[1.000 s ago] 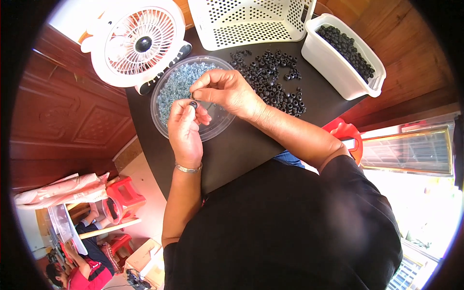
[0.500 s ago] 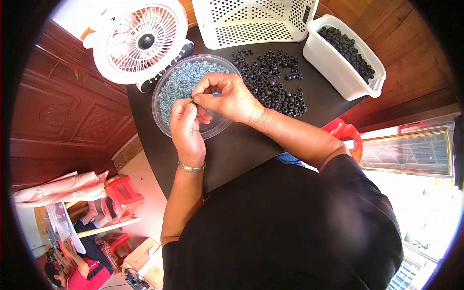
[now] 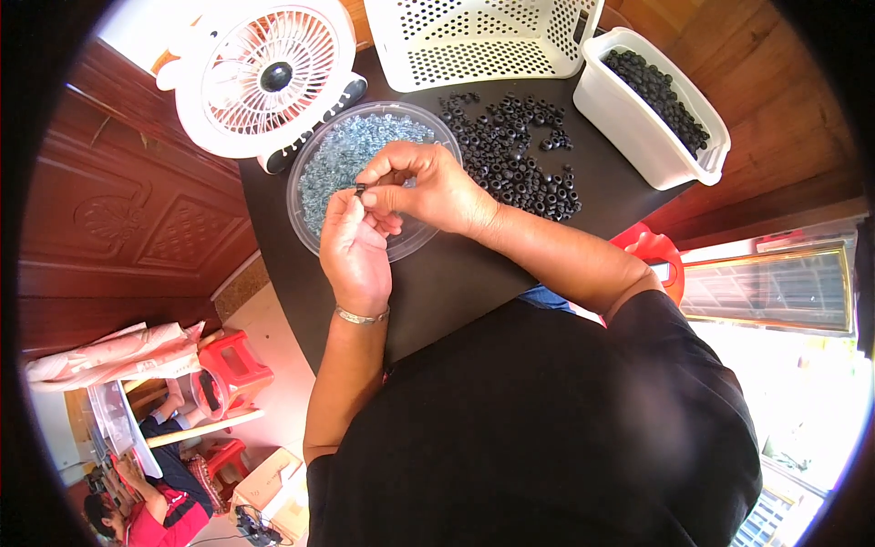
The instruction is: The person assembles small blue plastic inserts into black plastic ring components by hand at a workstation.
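Observation:
Over a round clear plastic tub [image 3: 293, 214], my two hands meet fingertip to fingertip. A small black piece [image 3: 361, 189] shows between them; its exact kind is too small to make out. My left hand [image 3: 354, 255], with a bracelet at the wrist, pinches it from below. From the right, the thumb and forefinger of my right hand [image 3: 436, 190] grip the same piece. Many small clear bluish ring-like pieces [image 3: 351, 146] fill the tub under my hands. Right of the tub lies a loose spread of small black round pieces [image 3: 529, 182], some with holes.
A white fan [image 3: 276, 77] stands behind the tub at the left. At the back is a white perforated basket [image 3: 483, 64]. A white bin [image 3: 629, 137] of black pieces sits at the table's right. Another person [image 3: 169, 506] sits at the lower left near red stools [image 3: 235, 369].
My fingertips have shifted slightly, and the small black piece between them now shows more. My left hand has turned a little, its palm more open to view.

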The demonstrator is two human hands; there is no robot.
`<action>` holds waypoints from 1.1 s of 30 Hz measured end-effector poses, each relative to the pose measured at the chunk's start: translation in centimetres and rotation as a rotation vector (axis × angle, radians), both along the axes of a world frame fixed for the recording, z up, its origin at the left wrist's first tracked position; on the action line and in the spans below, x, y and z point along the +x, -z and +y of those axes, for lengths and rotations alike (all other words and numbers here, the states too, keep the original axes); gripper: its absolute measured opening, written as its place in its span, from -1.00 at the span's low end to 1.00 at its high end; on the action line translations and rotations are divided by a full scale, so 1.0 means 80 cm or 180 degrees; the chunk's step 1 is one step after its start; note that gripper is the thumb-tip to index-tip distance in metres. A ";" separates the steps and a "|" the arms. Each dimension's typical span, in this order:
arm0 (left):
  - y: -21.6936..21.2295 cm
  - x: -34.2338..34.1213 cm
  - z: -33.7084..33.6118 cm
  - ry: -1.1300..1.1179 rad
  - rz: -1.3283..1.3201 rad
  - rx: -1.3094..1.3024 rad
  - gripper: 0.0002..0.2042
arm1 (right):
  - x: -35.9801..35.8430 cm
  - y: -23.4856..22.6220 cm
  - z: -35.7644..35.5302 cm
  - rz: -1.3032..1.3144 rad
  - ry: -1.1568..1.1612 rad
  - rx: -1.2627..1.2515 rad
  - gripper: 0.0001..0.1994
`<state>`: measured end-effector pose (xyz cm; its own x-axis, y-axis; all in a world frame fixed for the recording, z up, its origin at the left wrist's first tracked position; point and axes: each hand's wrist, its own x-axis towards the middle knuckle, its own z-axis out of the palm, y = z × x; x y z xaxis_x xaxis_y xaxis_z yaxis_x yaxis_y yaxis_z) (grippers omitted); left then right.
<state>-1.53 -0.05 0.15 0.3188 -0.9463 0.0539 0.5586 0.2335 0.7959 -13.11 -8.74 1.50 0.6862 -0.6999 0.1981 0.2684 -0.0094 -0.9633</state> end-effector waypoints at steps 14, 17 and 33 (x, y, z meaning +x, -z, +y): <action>0.000 -0.002 0.002 0.0068 -0.0081 -0.0304 -0.87 | -0.003 -0.015 0.008 0.0715 0.1523 -0.3713 -0.76; -0.001 -0.009 0.002 -0.0114 0.0050 -0.0233 -0.87 | -0.001 -0.014 0.009 0.0755 0.1543 -0.3863 -0.77; -0.015 -0.003 0.009 0.0371 0.0167 -0.0440 -0.73 | -0.013 -0.025 -0.010 -0.0176 0.0618 -0.2679 -0.70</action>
<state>-1.79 0.64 1.36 0.2133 -0.9617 0.1720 0.6282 0.2699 0.7297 -14.14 -9.51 3.49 0.5439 -0.4093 0.7326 0.2344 -0.7641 -0.6010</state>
